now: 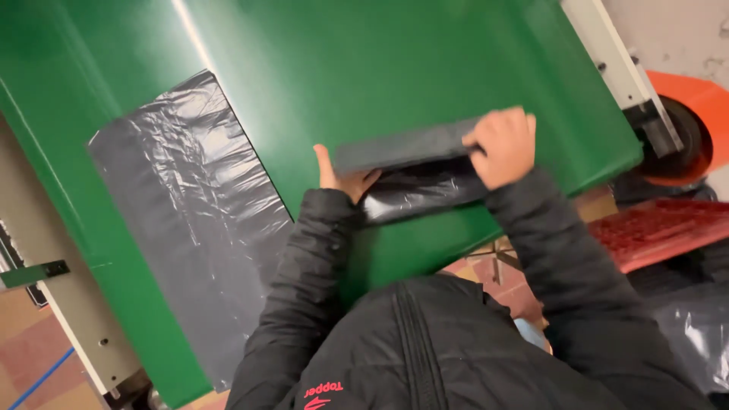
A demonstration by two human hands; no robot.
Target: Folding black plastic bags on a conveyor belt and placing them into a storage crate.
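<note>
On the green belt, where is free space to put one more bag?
The green belt is bare above the folded black bag, up to the far edge, and between it and the flat black bag. It is crowded around the left hand and right hand.

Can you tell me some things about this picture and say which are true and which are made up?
1. Both hands are on a folded black bag. True: the left hand is at its left end, the right hand at its right end.
2. The belt is blue. False: it is green.
3. A flat black bag lies left of the hands. True.
4. The sleeves are white. False: they are black.
5. An orange roller is at the right. True.
</note>
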